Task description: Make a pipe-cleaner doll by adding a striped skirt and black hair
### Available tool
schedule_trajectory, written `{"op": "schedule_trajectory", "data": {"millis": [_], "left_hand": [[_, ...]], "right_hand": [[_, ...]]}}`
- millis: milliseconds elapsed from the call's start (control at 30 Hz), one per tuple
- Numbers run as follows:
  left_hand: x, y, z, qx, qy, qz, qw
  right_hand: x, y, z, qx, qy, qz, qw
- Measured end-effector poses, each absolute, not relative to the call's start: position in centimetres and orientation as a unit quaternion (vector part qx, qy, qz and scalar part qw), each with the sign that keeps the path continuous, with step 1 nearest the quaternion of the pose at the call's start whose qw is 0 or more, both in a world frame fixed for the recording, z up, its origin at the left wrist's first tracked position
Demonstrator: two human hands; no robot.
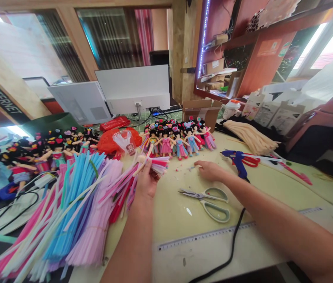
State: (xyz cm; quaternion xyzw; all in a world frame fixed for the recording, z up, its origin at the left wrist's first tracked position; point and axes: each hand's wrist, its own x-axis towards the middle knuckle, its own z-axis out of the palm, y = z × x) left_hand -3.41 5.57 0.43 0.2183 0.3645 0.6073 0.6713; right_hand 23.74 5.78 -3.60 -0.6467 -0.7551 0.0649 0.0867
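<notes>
My left hand [148,181] is closed around an unfinished-looking pipe-cleaner doll [160,164], with cream stems at the top and a fan of pink, white and lilac stems pointing right. My right hand [209,171] is low over the table, fingers stretched to the left beside tiny coloured scraps [177,170]; nothing shows in its grasp. Scissors [206,198] with pale handles lie partly spread in front of it. Several finished dolls [181,141] with black hair and bright skirts stand behind both hands. To the left are bundles of blue [76,200] and lilac pipe cleaners [95,224].
A blue glue gun [237,161] lies on the right, its black cord [234,247] running to the front edge. A ruler [196,238] lies near that edge. Cream pipe cleaners [250,135], a cardboard box [202,112], a plastic cup [124,140] and a monitor [134,88] stand farther back.
</notes>
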Motion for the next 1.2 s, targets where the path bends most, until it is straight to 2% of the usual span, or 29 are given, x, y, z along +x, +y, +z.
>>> {"op": "schedule_trajectory", "data": {"millis": [167, 300, 533, 767, 900, 1200], "left_hand": [[-3.4, 5.6, 0.4, 0.210, 0.365, 0.611, 0.671], [-3.4, 5.6, 0.3, 0.214, 0.360, 0.608, 0.674], [-3.6, 5.6, 0.3, 0.223, 0.356, 0.607, 0.675], [-3.6, 5.7, 0.4, 0.211, 0.357, 0.609, 0.677], [-3.4, 5.6, 0.3, 0.218, 0.367, 0.607, 0.671], [-3.4, 5.8, -0.1, 0.225, 0.368, 0.610, 0.664]], "right_hand": [[20.7, 5.6, -1.7, -0.611, -0.783, 0.049, 0.104], [17.6, 5.9, -0.8, -0.524, -0.843, 0.026, 0.115], [15.7, 5.8, -1.6, -0.410, -0.908, 0.024, 0.081], [20.4, 3.6, -1.1, -0.423, -0.901, 0.045, 0.089], [19.9, 4.7, -0.9, -0.460, -0.880, 0.044, 0.108], [20.1, 4.2, -1.3, -0.505, -0.858, 0.042, 0.091]]}}
